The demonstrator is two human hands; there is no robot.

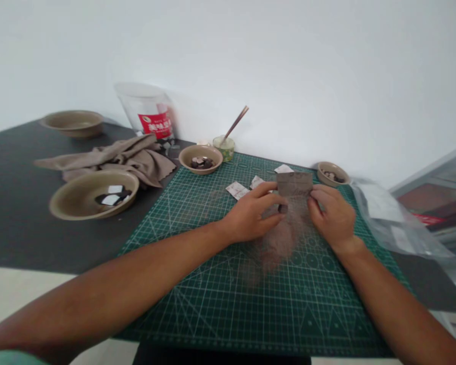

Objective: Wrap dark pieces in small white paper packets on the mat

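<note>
A small brownish-grey printed paper piece (294, 183) is held up above the green cutting mat (220, 284). My left hand (253, 213) closes on its left edge with curled fingers. A small dark piece (283, 208) shows at those fingertips; what it is I cannot tell. On the opposite edge, my right hand (333, 213) pinches the paper between thumb and fingers. Behind my left hand, a white printed paper piece (237, 190) lies on the mat with a couple more like it, one partly hidden by the hand. Brown smudges mark the mat below my hands.
Left are a bowl with dark and white pieces (70, 205), a crumpled brown cloth (110, 159), another bowl (74, 132) and a clear tub (131, 101). Bowls of dark bits (184, 159) (321, 175), a green cup with chopsticks (228, 151) and a plastic bag (406, 235) surround the mat.
</note>
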